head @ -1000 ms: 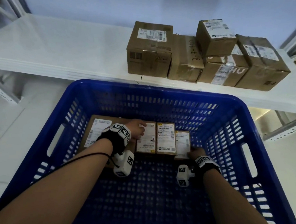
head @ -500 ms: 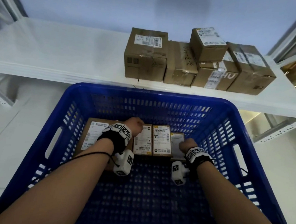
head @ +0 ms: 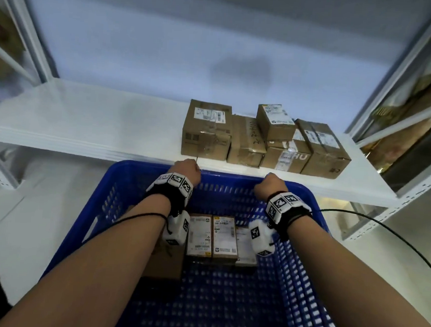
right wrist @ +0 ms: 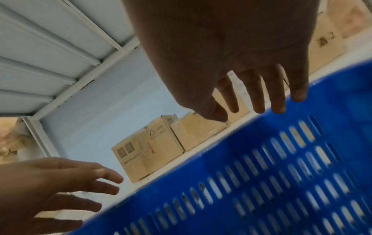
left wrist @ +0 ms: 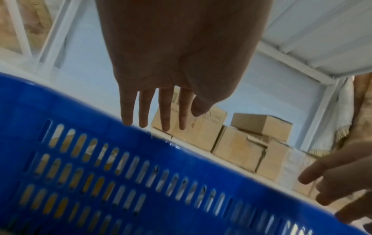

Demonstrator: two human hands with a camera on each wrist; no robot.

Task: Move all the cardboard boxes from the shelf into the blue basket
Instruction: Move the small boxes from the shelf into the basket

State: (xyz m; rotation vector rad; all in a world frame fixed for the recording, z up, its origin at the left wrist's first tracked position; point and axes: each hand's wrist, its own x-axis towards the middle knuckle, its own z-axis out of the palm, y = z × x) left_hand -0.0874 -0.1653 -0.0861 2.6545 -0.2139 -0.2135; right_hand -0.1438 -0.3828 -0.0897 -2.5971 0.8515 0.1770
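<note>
Several cardboard boxes (head: 264,138) stand in a row on the white shelf (head: 84,123), one small box (head: 275,121) stacked on top. Below it sits the blue basket (head: 120,190) with several small labelled boxes (head: 223,236) on its floor. My left hand (head: 185,171) hovers above the basket's far rim, just before the leftmost shelf box (head: 206,130); its fingers (left wrist: 165,111) are straight and empty. My right hand (head: 271,183) is at the same rim further right, with fingers (right wrist: 259,95) spread and empty. Neither hand touches a box.
White shelf uprights (head: 403,82) frame both sides, and another shelf board (right wrist: 50,47) hangs overhead. The shelf's left half is bare. A black cable (head: 373,223) runs off my right wrist across the basket's right rim.
Both hands have let go of the small boxes on the basket floor and risen to the far rim, toward the shelf boxes. My view has tilted upward.
</note>
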